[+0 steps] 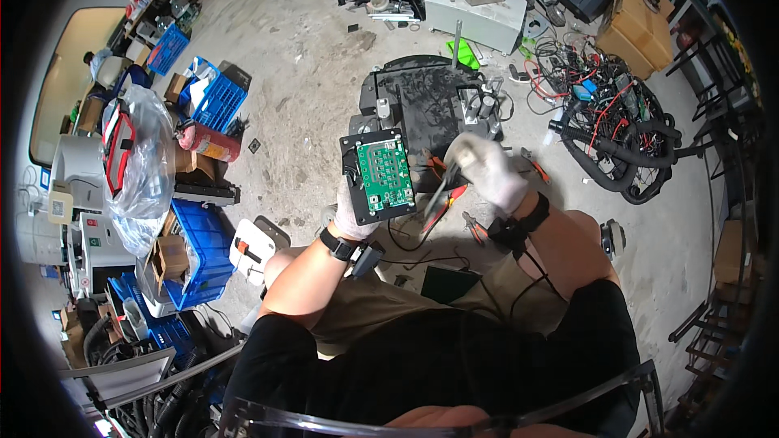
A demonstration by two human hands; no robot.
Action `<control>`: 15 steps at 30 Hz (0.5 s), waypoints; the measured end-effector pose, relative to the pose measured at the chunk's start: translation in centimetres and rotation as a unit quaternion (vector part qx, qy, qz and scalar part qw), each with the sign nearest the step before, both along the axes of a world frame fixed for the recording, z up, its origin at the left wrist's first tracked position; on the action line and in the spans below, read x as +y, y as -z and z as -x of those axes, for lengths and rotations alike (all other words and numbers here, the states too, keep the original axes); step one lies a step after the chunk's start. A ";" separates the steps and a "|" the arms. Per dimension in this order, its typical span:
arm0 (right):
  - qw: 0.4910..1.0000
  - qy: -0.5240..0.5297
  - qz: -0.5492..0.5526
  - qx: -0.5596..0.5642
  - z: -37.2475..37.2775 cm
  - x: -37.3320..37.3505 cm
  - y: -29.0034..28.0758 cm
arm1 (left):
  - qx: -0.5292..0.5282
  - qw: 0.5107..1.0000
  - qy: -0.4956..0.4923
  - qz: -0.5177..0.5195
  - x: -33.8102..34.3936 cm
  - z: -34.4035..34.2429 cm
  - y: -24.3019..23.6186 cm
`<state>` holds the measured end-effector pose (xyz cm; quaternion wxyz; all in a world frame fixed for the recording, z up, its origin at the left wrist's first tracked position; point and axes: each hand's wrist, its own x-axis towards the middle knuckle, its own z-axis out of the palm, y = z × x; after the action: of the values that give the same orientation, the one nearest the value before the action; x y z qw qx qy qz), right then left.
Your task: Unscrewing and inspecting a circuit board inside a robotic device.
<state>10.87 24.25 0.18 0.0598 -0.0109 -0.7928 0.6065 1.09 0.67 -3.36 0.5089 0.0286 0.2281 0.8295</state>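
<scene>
My gloved left hand (352, 211) grips a black plate (350, 164) carrying a green circuit board (385, 174), tilted up toward me. My gloved right hand (485, 169), slightly blurred, is closed on a grey item I cannot make out, just right of the board. Below that hand lie red-and-yellow handled tools (445, 204). Pliers (475, 229) and another red-handled tool (535, 169) rest on the floor nearby. Behind the board is a dusty black machine base (418, 93) with metal fittings. A black cable runs below the board.
A tangle of cables and black hoses (608, 138) lies right. At left stand blue crates (193, 259), a bagged item (138, 170) and a red extinguisher (209, 142). A white box (475, 20), cardboard box (637, 20) and metal parts are behind; black frames line the right edge.
</scene>
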 end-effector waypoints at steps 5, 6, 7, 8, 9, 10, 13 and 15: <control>0.987 0.101 0.124 -0.001 -0.9 0.6 -2.6 | -0.014 0.999 -0.032 0.011 -0.4 -0.1 0.8; 0.987 0.097 0.123 0.024 -0.8 0.6 -2.2 | -0.006 0.999 -0.036 0.002 -0.3 -0.3 0.8; 0.987 0.097 0.124 0.024 -0.8 0.4 -2.4 | 0.003 0.999 -0.039 -0.007 -0.3 -0.4 0.9; 0.987 0.100 0.125 0.002 -0.8 0.0 -2.9 | 0.002 0.999 -0.039 -0.006 -0.3 -0.4 1.0; 0.986 0.103 0.126 -0.020 -0.8 -0.2 -3.2 | 0.029 0.999 -0.031 -0.010 -0.3 -0.4 1.2; 0.986 0.103 0.127 -0.020 -0.9 -0.2 -3.0 | 0.056 0.998 -0.023 -0.014 -0.3 -0.4 1.2; 0.983 0.103 0.151 0.007 -1.1 0.0 -2.5 | 0.095 0.994 -0.019 0.044 0.3 -0.8 -0.5; 0.978 0.097 0.182 0.043 -1.2 -0.2 -2.7 | 0.094 0.994 -0.015 0.055 0.1 -0.8 -0.5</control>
<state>12.03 24.08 2.84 0.1492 -0.0722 -0.6610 0.7319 1.89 0.76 -2.89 0.4732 0.0750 0.3203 0.8172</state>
